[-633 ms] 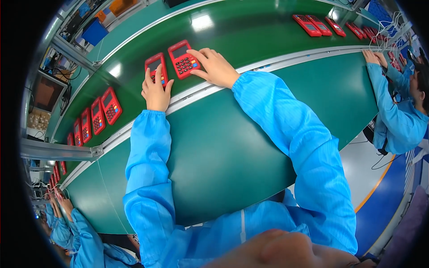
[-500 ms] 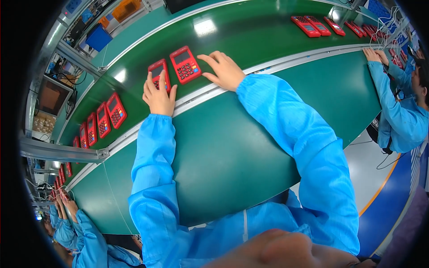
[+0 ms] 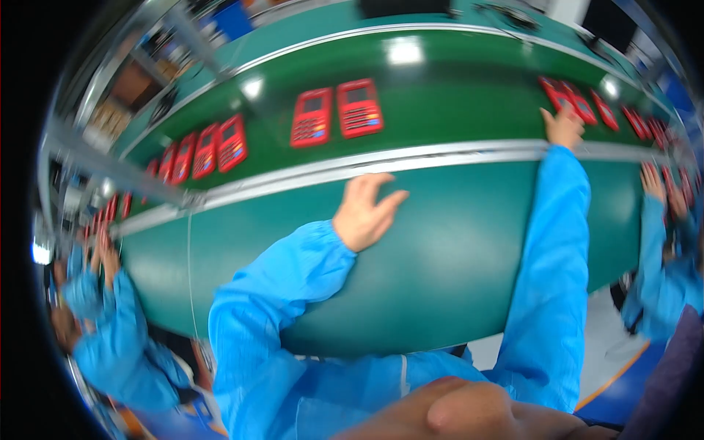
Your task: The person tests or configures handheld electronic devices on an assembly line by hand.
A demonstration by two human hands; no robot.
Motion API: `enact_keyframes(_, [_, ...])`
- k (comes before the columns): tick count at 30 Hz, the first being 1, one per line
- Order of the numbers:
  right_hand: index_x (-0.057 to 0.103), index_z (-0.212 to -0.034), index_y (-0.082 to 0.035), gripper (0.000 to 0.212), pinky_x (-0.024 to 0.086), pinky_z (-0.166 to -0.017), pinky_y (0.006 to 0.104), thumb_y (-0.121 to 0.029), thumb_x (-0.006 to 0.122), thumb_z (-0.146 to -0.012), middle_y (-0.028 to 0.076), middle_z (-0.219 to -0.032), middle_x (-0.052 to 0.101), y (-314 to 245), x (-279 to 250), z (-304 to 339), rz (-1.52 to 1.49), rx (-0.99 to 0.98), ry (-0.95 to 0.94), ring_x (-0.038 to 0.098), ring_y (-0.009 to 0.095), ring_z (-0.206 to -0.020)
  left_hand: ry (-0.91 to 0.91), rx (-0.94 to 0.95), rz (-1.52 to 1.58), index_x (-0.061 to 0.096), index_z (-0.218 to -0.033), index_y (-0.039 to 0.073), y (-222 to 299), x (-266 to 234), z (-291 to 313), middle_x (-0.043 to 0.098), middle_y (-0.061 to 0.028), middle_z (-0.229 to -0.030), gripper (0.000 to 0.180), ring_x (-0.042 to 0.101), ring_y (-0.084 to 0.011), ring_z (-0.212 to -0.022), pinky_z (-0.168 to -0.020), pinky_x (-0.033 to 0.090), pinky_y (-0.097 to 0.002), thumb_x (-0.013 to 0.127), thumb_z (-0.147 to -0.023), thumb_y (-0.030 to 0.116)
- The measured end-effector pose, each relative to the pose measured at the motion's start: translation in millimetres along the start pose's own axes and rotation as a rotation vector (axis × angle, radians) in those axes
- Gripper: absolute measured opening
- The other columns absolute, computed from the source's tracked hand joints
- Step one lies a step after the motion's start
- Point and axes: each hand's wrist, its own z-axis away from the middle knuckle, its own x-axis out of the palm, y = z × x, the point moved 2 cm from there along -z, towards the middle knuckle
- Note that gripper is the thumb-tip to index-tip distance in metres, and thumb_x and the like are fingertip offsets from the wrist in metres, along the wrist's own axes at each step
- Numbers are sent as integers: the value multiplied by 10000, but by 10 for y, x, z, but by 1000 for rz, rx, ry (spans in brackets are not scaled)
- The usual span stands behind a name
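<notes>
While my left hand point(image 3: 364, 213) hangs open and empty over the near green table point(image 3: 440, 249), fingers loosely spread, my right hand point(image 3: 563, 127) is stretched far right to the belt's near rail point(image 3: 411, 158), fingertips at a red terminal point(image 3: 559, 94). Grip there I cannot tell; hand is seen from behind and blurred. Two red terminals point(image 3: 337, 114) lie side by side on the far green belt point(image 3: 455, 88), beyond the rail, just left of and farther than my left hand, not touching it. More red units point(image 3: 205, 150) sit in a row farther left. Co-workers in blue sleeves point(image 3: 110, 308) stand at far left and right edges.
</notes>
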Motion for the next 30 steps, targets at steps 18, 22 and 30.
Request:
enact_keyframes(18, [379,-1319,-54,597,358,-942,397,-210,636,-803,201,-1221,454,-243,-744,640,-706,-639,-163,453,348,-1098,173,33,22,487,-1177,120,317,313,-131,407,-186,-1132,514,419,-347,-1006,-838,372,-467,669,-708,224])
enact_keyframes(22, [412,-1277,-73,759,322,-965,437,-231,771,-627,179,-1244,439,-722,-1591,1618,-733,-947,-462,415,369,-1136,25,-64,13,380,-1331,157,438,150,-133,309,-215,-1313,851,384,-380,-1092,-904,319,-494,750,-601,390])
enact_keyframes(30, [484,-1233,-142,513,328,-936,417,-280,636,-764,148,-1166,452,-577,-1157,1060,-830,-794,-315,425,317,-1102,-285,-219,32,378,-1316,115,438,254,-150,305,-186,-1337,835,330,-394,-1184,-969,307,-480,784,-605,275])
